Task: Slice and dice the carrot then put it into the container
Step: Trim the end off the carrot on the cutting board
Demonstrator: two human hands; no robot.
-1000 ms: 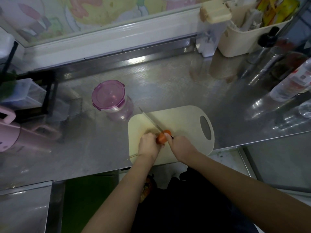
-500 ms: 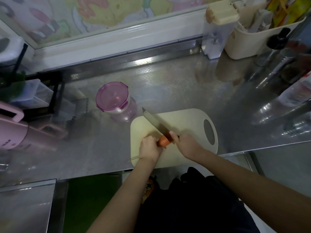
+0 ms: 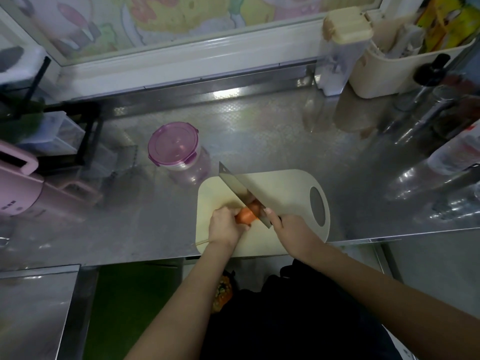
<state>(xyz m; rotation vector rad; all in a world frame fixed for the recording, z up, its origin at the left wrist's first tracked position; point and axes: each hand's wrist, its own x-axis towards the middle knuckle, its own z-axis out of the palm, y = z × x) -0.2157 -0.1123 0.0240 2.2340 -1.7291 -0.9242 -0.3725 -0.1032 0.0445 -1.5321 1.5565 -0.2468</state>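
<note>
An orange carrot point(image 3: 248, 213) lies on the cream cutting board point(image 3: 288, 188) near the counter's front edge. My left hand point(image 3: 224, 226) grips the carrot's left end, hiding most of it. My right hand point(image 3: 292, 229) holds the handle of a broad cleaver point(image 3: 240, 188), forefinger stretched along the blade. The blade leans back to the right, with its edge on the carrot's right end. A clear round container with a purple clip lid point(image 3: 173, 146) stands shut on the counter, just beyond the board's far left corner.
The steel counter point(image 3: 259, 131) carries a pink appliance point(image 3: 18, 185) and a black rack at the left. A cream bin point(image 3: 389, 71), a clear lidded dispenser point(image 3: 337, 55) and bottles point(image 3: 452, 152) crowd the back right. The board overhangs the counter's front edge slightly.
The cleaver has tilted from edge-on until its flat side shows, leaning to the right over the carrot's end. My right hand shifted slightly right. My left hand kept its hold.
</note>
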